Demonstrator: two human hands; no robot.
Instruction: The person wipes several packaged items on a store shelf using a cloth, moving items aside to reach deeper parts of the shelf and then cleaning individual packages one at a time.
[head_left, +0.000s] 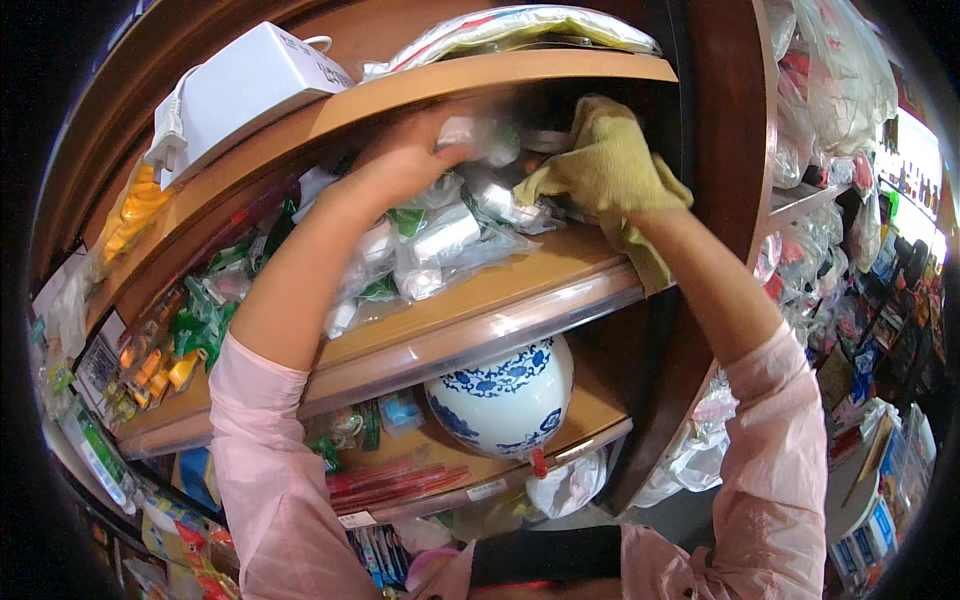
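My left hand (409, 154) reaches into the upper shelf compartment, its thumb against a white plastic-wrapped item (456, 132). Motion blur hides the fingertips and part of that item. At the right end of the same shelf, a yellow-green cloth (619, 161) drapes over my right hand (611, 127) and hides its fingers. One tail of the cloth hangs over the shelf's front edge. Between and below my hands lie several white fittings in clear plastic bags (446, 232), some with green parts. The wooden shelf board (480, 292) carries them.
A white box (247, 90) with a plugged cord and a plastic-wrapped pack (525, 30) rest on the shelf above. Below, a blue-and-white lantern-like globe (506, 401) stands beside red sticks (397, 480). A dark wooden side panel (727, 112) borders the right. Bagged goods (844, 82) hang beyond it.
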